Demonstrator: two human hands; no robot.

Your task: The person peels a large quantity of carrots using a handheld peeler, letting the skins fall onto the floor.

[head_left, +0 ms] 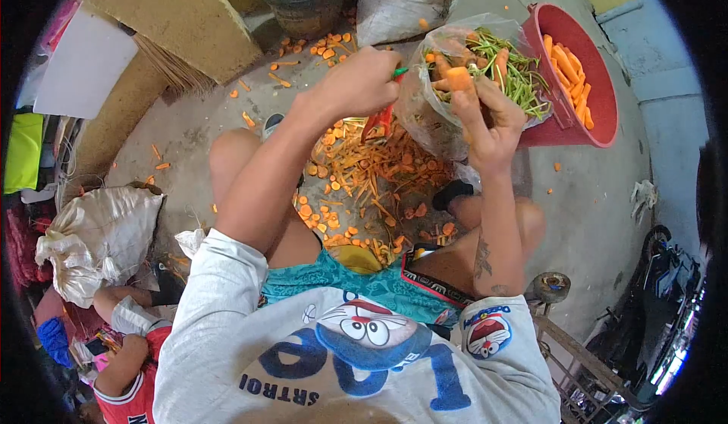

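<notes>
My left hand (pixel 365 83) is closed around a small tool with a green end (pixel 400 71); a red part (pixel 378 124) shows just below the fist. Most of this tool is hidden by my fingers. Close to it on the right, my right hand (pixel 491 128) pinches an orange carrot (pixel 458 80), its cut end facing up. Just behind the hands stands a clear plastic bag (pixel 428 124) of carrots with green stems (pixel 509 67). Carrot scraps and peelings (pixel 371 170) lie on the floor between my legs.
A red bucket (pixel 565 124) holding peeled carrots (pixel 570 79) leans beside the bag. At the back are a dark bin (pixel 303 14) and a white sack (pixel 406 3). Another sack (pixel 102 234) and a person in red (pixel 129 386) are at left, a metal frame (pixel 569 352) at right.
</notes>
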